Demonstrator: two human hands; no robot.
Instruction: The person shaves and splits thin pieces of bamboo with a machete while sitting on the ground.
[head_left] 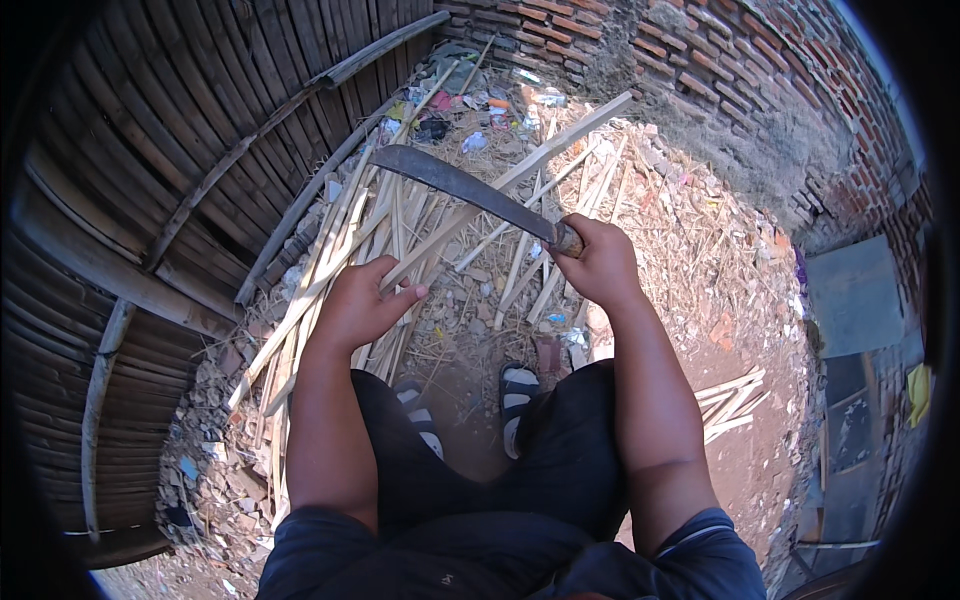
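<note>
My right hand [606, 262] is wrapped round the short wooden handle of a machete [455, 184]. Its dark, curved blade points up and to the left, crossing a long, pale wooden strip [568, 136]. Whether the edge touches the wood I cannot tell. At the strip's lower end, my left hand [362, 308] closes round it, thumb pointing right. From there the strip slants up to the right, towards the brick wall. Beneath it many similar wooden strips [345, 250] lie in a loose heap on the ground, left of and ahead of my feet.
A dark slatted bamboo wall [190, 120] curves along the left. Ahead and right stands a rough brick wall [690, 60]. Rubble, dry shavings and litter [474, 142] cover the ground. A smaller bundle of sticks [732, 405] lies right of my knees. A grey panel [855, 295] leans farther right.
</note>
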